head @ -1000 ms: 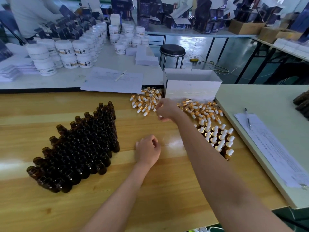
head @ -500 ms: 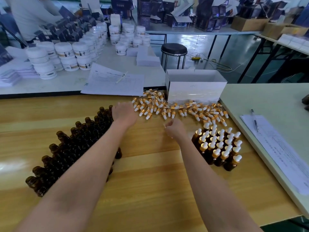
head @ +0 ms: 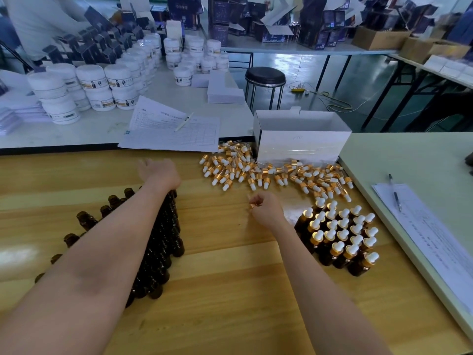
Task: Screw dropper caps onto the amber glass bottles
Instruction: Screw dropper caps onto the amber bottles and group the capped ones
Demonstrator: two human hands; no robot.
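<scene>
Presently, dropper cap (head: 252, 206) pinched in right hand (head: 266, 211); left hand (head: 160, 172) grip cannot be told. Uncapped bottles (head: 171, 226) could be toppled by low forearm (head: 115, 242).

Left of centre, the blurred left hand (head: 160, 174) hovers over the far end of the uncapped bottles (head: 169, 237). At centre, the right hand (head: 266, 211) pinches a cap (head: 252, 206). Loose caps (head: 268, 172) lie above it, and capped bottles (head: 340, 234) stand to its right on the table (head: 230, 290).
</scene>
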